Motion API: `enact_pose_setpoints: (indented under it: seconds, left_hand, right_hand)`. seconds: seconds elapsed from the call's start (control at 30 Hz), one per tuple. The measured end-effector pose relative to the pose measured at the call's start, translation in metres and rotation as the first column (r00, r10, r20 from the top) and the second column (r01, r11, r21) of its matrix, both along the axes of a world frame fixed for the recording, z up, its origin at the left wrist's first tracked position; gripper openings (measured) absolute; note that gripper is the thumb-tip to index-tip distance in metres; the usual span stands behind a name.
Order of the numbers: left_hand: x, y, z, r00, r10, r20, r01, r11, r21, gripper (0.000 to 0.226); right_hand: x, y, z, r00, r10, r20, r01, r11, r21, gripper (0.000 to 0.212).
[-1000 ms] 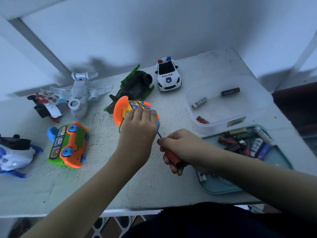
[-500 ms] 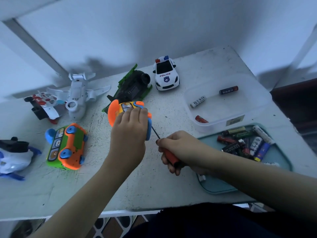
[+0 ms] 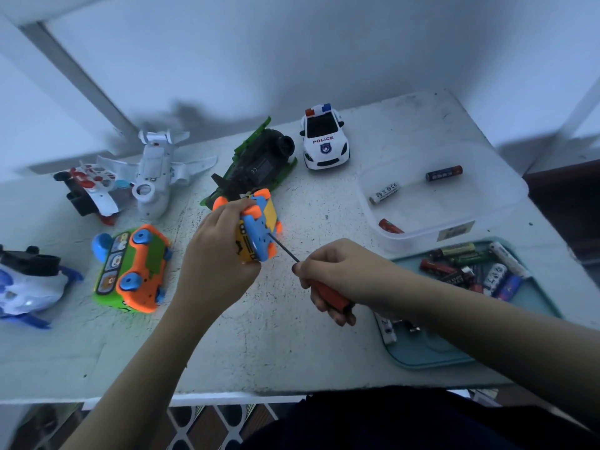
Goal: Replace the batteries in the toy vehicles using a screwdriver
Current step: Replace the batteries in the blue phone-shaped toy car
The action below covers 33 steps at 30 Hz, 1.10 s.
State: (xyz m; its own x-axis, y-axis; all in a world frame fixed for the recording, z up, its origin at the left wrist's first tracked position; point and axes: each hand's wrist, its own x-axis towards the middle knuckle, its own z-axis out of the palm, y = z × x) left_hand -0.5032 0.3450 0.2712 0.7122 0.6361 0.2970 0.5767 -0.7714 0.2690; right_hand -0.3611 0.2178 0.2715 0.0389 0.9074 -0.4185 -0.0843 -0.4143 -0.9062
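My left hand [image 3: 216, 254] grips a small orange, blue and yellow toy car [image 3: 258, 228], lifted off the table with its blue underside turned toward my right. My right hand [image 3: 337, 274] holds a screwdriver [image 3: 328, 292] by its red handle. The thin dark shaft slants up and left, and its tip touches the blue underside of the toy. A teal tray [image 3: 431, 352] at the right holds several loose batteries [image 3: 470, 269].
On the white table [image 3: 276, 336] lie a green-orange toy car [image 3: 133, 267], a white plane [image 3: 156, 177], a red-white toy [image 3: 91, 190], a dark green vehicle [image 3: 253, 167], a police car [image 3: 324, 138] and a blue-white toy [image 3: 26, 284]. A clear tub [image 3: 454, 222] holds three batteries.
My left hand has turned the small toy car over, so its blue underside now faces the screwdriver. The screwdriver tip has come up against that underside.
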Motion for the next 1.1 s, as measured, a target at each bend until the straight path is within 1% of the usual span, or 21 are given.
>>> enact_pose_setpoints:
  seconds: [0.13, 0.27, 0.33, 0.43, 0.63, 0.77, 0.87, 0.93, 1.1]
  left_hand:
    - [-0.003, 0.004, 0.001, 0.999, -0.037, 0.006, 0.037, 0.999, 0.004, 0.068]
    - [-0.003, 0.005, 0.002, 0.998, -0.066, -0.023, 0.066, 0.997, 0.025, 0.071]
    - [-0.001, 0.005, 0.002, 0.996, -0.082, -0.042, 0.085, 0.993, 0.080, 0.068]
    - [0.005, 0.000, -0.003, 0.989, -0.097, -0.111, 0.119, 0.969, 0.215, 0.059]
    - [0.017, -0.009, -0.012, 0.987, -0.068, -0.148, 0.116, 0.930, 0.349, 0.060]
    - [0.024, -0.012, -0.017, 0.985, -0.075, -0.158, 0.129, 0.923, 0.363, 0.064]
    - [0.023, -0.009, -0.015, 0.991, -0.071, -0.113, 0.108, 0.921, 0.374, 0.054]
    - [0.021, -0.007, -0.015, 0.994, -0.044, -0.095, 0.078, 0.917, 0.391, 0.053]
    - [0.012, -0.009, -0.023, 0.996, 0.015, -0.094, 0.022, 0.927, 0.375, 0.066]
  right_hand:
    - [0.003, 0.002, 0.001, 1.000, 0.013, 0.018, -0.013, 1.000, 0.016, 0.027]
    - [0.005, 0.005, 0.002, 0.999, 0.018, 0.031, -0.019, 1.000, 0.015, 0.028]
    - [0.003, 0.007, 0.002, 0.999, 0.017, 0.028, -0.017, 1.000, 0.003, 0.027]
    - [-0.004, 0.008, 0.002, 1.000, -0.002, 0.009, 0.003, 1.000, -0.020, 0.027]
    - [-0.014, 0.006, -0.003, 0.991, -0.108, -0.074, 0.104, 0.993, -0.048, 0.025]
    - [-0.019, 0.009, -0.003, 0.966, -0.178, -0.187, 0.168, 0.984, -0.065, 0.025]
    - [-0.018, 0.008, -0.003, 0.959, -0.190, -0.212, 0.181, 0.982, -0.061, 0.025]
    - [-0.017, 0.007, -0.003, 0.960, -0.184, -0.210, 0.176, 0.983, -0.058, 0.026]
    - [-0.008, 0.005, 0.000, 0.980, -0.142, -0.142, 0.138, 0.990, -0.039, 0.026]
